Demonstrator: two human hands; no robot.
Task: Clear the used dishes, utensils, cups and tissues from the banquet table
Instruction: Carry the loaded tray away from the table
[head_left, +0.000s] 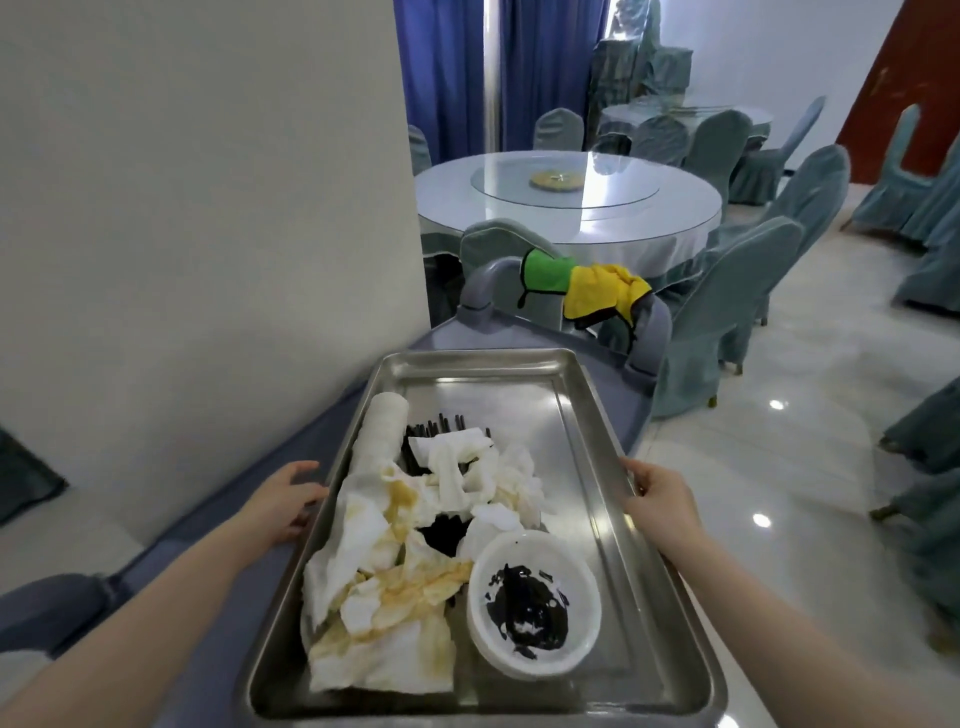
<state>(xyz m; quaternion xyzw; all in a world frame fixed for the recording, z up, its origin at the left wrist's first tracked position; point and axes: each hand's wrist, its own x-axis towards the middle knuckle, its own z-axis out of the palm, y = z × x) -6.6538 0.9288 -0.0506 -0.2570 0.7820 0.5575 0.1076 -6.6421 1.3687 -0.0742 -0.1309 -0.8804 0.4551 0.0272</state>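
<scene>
tray (571, 415): steel, rectangular, long axis running straight away from the person; sits over the grey-blue cart top (623, 400), far end pointing at the cart handle. Can't tell if it's fully set down or carried just above.
load: stained tissues (384, 561) heaped along the tray's left half, a rolled white towel (382, 431) at the left rim, black chopsticks (441, 422) poking out beneath the pile toward the far end, white bowl (535, 597) with dark sauce residue at near right. Far third of the tray is bare metal.
left hand (285, 499): at the left long rim, about mid-length, fingers wrapped around the edge; the grip underneath is hidden.
right hand (660, 493): on the right long rim, directly opposite, fingers curled over the lip, gripping it.
key relation: hands sit symmetric across the short axis, tray between them, equal reach either side. Weight is biased near and left, so judging by that, the left hand takes more load.
next move (judgement): lower or slide along the long axis, keep it level; bowl looks free to slide.
cart handle (488, 275): green cloth (545, 270) and yellow cloth (602, 291) draped over it.
banquet table (566, 197): round, beyond the cart, well apart from the hands; glass turntable (566, 182) on it, covered chairs (727, 312) around.
left side: white wall (208, 208) just beside the cart.
</scene>
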